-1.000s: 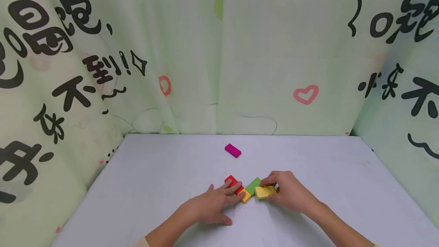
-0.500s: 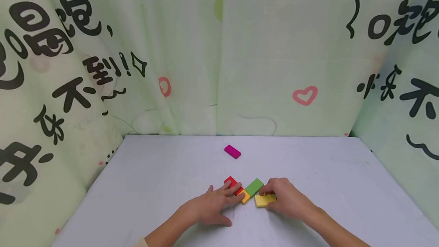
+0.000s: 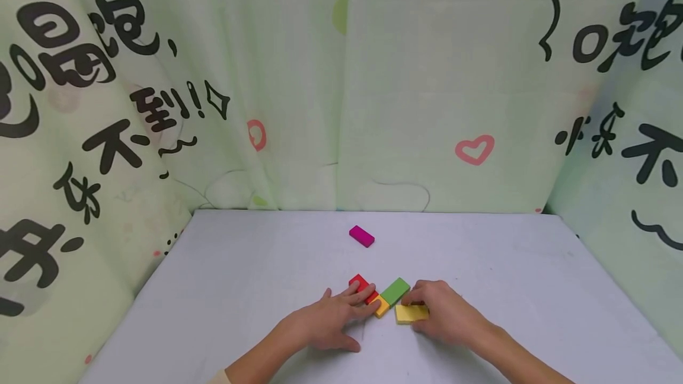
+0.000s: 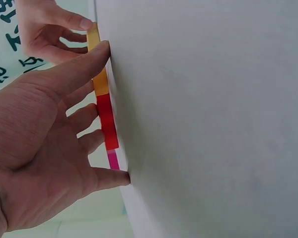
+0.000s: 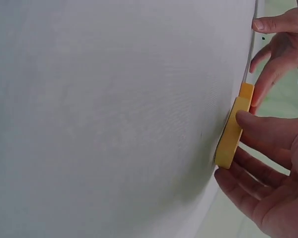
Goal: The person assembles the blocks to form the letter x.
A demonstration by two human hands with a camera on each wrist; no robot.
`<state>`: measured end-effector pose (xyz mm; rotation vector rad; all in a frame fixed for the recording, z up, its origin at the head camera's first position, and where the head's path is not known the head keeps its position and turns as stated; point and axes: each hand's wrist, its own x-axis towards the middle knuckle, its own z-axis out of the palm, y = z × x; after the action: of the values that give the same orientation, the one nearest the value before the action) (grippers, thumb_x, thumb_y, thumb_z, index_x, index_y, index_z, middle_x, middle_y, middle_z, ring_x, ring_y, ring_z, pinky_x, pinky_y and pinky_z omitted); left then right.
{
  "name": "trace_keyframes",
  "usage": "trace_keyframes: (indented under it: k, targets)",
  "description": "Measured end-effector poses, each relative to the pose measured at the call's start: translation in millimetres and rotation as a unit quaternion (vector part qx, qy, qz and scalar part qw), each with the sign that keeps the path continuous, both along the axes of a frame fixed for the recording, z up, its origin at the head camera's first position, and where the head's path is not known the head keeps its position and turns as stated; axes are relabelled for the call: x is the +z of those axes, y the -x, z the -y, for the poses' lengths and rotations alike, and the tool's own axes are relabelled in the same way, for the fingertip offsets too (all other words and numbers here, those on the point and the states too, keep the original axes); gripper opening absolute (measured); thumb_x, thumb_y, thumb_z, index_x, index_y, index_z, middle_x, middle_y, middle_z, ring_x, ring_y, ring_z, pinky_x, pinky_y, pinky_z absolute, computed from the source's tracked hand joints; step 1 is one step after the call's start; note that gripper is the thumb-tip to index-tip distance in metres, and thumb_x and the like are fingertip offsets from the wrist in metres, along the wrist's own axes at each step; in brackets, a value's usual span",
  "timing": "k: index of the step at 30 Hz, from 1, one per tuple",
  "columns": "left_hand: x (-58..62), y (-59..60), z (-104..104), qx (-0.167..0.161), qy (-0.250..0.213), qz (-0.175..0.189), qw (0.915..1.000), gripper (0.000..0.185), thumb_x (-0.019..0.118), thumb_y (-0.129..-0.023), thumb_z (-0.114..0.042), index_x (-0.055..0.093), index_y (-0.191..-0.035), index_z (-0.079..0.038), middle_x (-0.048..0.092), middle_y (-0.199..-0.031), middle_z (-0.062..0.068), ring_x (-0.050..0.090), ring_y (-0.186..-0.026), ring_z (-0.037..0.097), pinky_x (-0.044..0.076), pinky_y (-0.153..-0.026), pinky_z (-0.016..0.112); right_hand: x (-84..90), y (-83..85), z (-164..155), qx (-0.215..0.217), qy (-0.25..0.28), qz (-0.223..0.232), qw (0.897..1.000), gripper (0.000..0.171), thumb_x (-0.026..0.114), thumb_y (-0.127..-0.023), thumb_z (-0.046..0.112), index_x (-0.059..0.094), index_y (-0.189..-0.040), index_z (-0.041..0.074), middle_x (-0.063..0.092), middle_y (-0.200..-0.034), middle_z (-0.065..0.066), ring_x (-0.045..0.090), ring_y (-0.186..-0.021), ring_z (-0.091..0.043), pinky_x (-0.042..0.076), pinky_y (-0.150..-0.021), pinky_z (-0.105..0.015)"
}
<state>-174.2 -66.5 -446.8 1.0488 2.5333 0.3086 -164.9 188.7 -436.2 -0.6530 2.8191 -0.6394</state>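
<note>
1. Pale green curtains (image 3: 341, 88) printed with black characters and a pink heart hang behind and beside a white surface (image 3: 240, 289).
2. Near the front edge lie 4 flat blocks in a tight cluster: a red block (image 3: 361, 285), an orange block (image 3: 382, 307), a green block (image 3: 395, 291) and a yellow block (image 3: 411, 313).
3. A left hand (image 3: 333, 320) rests flat with straight, spread fingers, its fingertips lying on the red block and touching the orange one; it clasps nothing.
4. A right hand (image 3: 445, 313) pinches the yellow block between thumb and curled fingers, the block lying flat on the surface just right of the orange one and in front of the green one.
5. A magenta block (image 3: 361, 236) lies alone farther back, well apart from both hands.
</note>
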Motion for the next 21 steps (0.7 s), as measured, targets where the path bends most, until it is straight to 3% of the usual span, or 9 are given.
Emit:
trace_keyframes:
  k: [7,12,21]
  targets:
    - [0.5,-1.3,-0.4,-0.003,0.000,0.002,1.0000,0.079,0.073,-0.083,-0.041,0.029,-0.148,-0.039,0.013,-0.159,-0.015,0.012,-0.148,0.019,0.025,-0.105,0.066,-0.6,-2.0,-6.6,0.059,0.009,-0.034,0.998,0.036,0.078,-0.074,0.006,0.074,-0.108,0.019,0.065,-0.100,0.011,0.059,-0.092,-0.009,0.053,-0.082,-0.033]
    - [-0.7,0.3,-1.2,0.001,0.002,0.006,1.0000,0.079,0.073,-0.082,-0.042,0.029,-0.148,-0.040,0.013,-0.159,-0.015,0.012,-0.148,0.019,0.025,-0.105,0.067,0.0,-3.7,-9.0,0.066,0.026,-0.030,0.997,0.039,0.074,-0.075,-0.001,0.074,-0.106,0.023,0.065,-0.100,0.013,0.060,-0.095,-0.010,0.053,-0.084,-0.036]
    - [-1.3,1.1,-2.4,0.001,0.004,0.010,0.9999,0.079,0.072,-0.082,-0.043,0.029,-0.148,-0.040,0.014,-0.159,-0.015,0.012,-0.148,0.018,0.025,-0.105,0.067,-2.3,-3.6,-10.7,0.085,0.046,-0.026,0.995,0.035,0.074,-0.077,0.002,0.073,-0.108,0.020,0.065,-0.102,0.013,0.060,-0.095,-0.006,0.053,-0.083,-0.030]
